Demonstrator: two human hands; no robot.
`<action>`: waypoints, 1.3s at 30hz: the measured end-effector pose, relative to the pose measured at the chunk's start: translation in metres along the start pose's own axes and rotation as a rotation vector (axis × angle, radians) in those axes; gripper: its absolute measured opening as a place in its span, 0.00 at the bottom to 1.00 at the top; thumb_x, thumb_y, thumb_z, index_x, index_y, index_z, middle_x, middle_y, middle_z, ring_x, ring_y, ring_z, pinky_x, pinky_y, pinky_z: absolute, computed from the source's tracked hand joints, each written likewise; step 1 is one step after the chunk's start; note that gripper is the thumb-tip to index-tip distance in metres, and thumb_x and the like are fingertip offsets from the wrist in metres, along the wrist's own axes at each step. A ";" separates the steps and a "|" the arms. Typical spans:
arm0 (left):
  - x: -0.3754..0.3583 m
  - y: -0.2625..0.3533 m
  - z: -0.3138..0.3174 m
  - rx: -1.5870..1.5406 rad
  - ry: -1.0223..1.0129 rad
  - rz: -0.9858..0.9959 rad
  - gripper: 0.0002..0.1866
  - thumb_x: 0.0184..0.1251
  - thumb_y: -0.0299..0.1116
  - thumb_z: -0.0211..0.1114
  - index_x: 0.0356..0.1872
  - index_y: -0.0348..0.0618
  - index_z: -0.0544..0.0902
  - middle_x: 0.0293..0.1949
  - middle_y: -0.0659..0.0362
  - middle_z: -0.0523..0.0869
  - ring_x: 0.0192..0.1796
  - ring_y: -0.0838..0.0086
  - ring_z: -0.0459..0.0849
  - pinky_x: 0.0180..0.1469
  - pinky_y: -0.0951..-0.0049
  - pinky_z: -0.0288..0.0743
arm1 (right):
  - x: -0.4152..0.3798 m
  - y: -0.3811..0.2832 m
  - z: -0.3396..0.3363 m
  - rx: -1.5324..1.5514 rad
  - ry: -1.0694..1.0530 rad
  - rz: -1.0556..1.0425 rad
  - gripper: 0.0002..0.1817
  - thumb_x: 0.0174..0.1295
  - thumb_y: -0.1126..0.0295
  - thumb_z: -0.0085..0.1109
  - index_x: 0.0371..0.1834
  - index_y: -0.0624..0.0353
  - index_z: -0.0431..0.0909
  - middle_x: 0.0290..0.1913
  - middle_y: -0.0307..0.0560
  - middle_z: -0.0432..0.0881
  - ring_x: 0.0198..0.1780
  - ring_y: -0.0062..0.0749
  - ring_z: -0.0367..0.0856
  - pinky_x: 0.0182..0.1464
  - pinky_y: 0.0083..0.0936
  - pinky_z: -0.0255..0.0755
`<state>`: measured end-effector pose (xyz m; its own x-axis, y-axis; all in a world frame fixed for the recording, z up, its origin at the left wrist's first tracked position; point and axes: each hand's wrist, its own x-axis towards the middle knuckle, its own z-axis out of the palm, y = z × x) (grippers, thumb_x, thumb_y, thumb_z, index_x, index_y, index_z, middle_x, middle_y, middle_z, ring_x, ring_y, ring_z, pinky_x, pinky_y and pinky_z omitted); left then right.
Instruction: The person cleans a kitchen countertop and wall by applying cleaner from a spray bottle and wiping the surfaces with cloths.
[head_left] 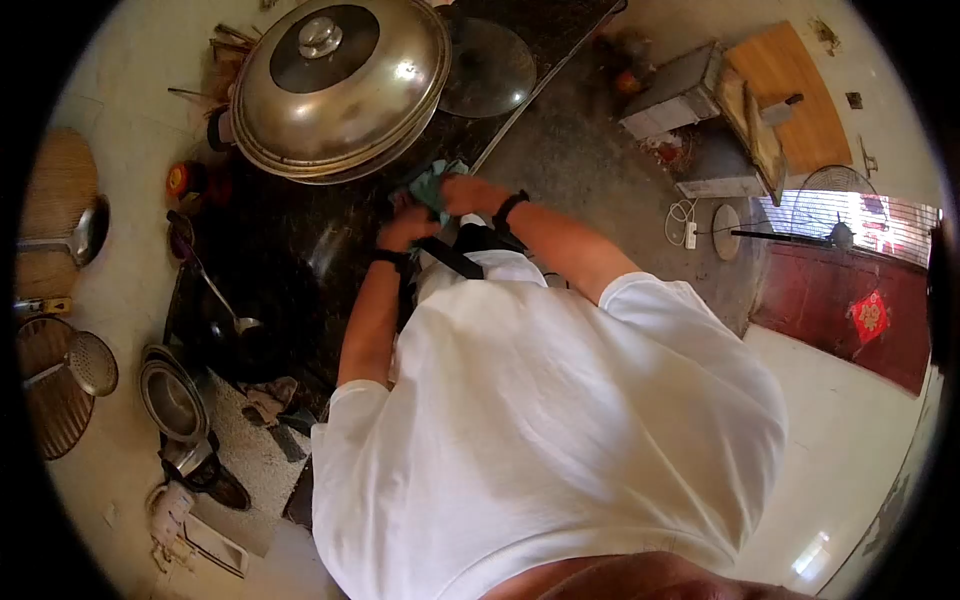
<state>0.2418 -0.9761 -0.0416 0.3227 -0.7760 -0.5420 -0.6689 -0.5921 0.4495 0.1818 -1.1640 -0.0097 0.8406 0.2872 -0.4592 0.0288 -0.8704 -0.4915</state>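
Note:
A crumpled green cloth (428, 186) is bunched at the front edge of the dark counter (330, 235). My right hand (464, 195) is closed on the cloth's right side. Lower and to the left, my left hand (404, 226) grips the same cloth, its fingers a little blurred. Black bands circle both wrists. Just beyond my hands stands a large wok with a domed metal lid (345, 85); the lid has a clear knob on top.
A ladle (232, 310) lies over a dark wok at left. A flat round lid (487, 68) sits behind the large wok. Metal bowls (172, 400) stand at lower left. Across the floor are a wooden board with a cleaver (780, 108) and a fan (840, 233).

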 end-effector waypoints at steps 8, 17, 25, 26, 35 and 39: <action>-0.135 -0.070 0.055 -0.654 0.223 -0.386 0.38 0.73 0.46 0.54 0.75 0.35 0.51 0.76 0.39 0.46 0.77 0.45 0.43 0.76 0.51 0.44 | 0.015 -0.030 -0.002 -0.049 -0.013 0.012 0.25 0.57 0.54 0.57 0.47 0.65 0.80 0.52 0.63 0.79 0.51 0.57 0.79 0.51 0.45 0.73; -0.186 -0.093 0.098 -0.673 0.199 -0.884 0.51 0.62 0.69 0.53 0.76 0.43 0.51 0.77 0.43 0.45 0.77 0.44 0.46 0.73 0.41 0.44 | 0.054 -0.069 0.056 0.194 0.015 -0.262 0.29 0.56 0.54 0.63 0.50 0.70 0.76 0.50 0.64 0.78 0.51 0.57 0.78 0.51 0.49 0.73; -0.054 -0.010 0.040 -0.145 -0.131 -0.499 0.55 0.62 0.61 0.58 0.71 0.21 0.44 0.71 0.22 0.42 0.73 0.27 0.42 0.73 0.39 0.43 | -0.029 -0.042 0.026 0.153 -0.058 -0.153 0.27 0.55 0.56 0.63 0.50 0.68 0.76 0.47 0.60 0.80 0.49 0.56 0.79 0.52 0.47 0.74; -0.031 -0.004 0.039 -0.140 -0.137 -0.490 0.55 0.62 0.61 0.58 0.71 0.21 0.44 0.71 0.22 0.42 0.73 0.27 0.42 0.73 0.39 0.43 | -0.038 -0.030 0.026 0.170 -0.008 -0.090 0.26 0.55 0.57 0.63 0.49 0.68 0.76 0.48 0.60 0.80 0.49 0.56 0.79 0.52 0.47 0.73; -0.024 0.038 0.002 -0.170 0.275 -0.374 0.39 0.76 0.54 0.42 0.71 0.26 0.52 0.70 0.25 0.52 0.73 0.31 0.50 0.73 0.40 0.42 | -0.042 0.014 0.032 0.244 0.437 0.124 0.27 0.54 0.69 0.58 0.53 0.77 0.66 0.59 0.76 0.69 0.62 0.64 0.69 0.63 0.46 0.68; -0.069 0.029 0.018 -0.062 0.258 -0.471 0.39 0.77 0.56 0.39 0.74 0.33 0.50 0.73 0.30 0.48 0.76 0.39 0.46 0.74 0.42 0.42 | -0.044 -0.004 0.038 0.149 0.369 0.081 0.26 0.54 0.71 0.58 0.54 0.76 0.65 0.57 0.77 0.70 0.66 0.66 0.65 0.66 0.44 0.66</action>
<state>0.1879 -0.9360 -0.0044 0.7375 -0.4467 -0.5065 -0.3737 -0.8947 0.2448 0.1238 -1.1575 -0.0157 0.9754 0.0338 -0.2179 -0.1014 -0.8088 -0.5793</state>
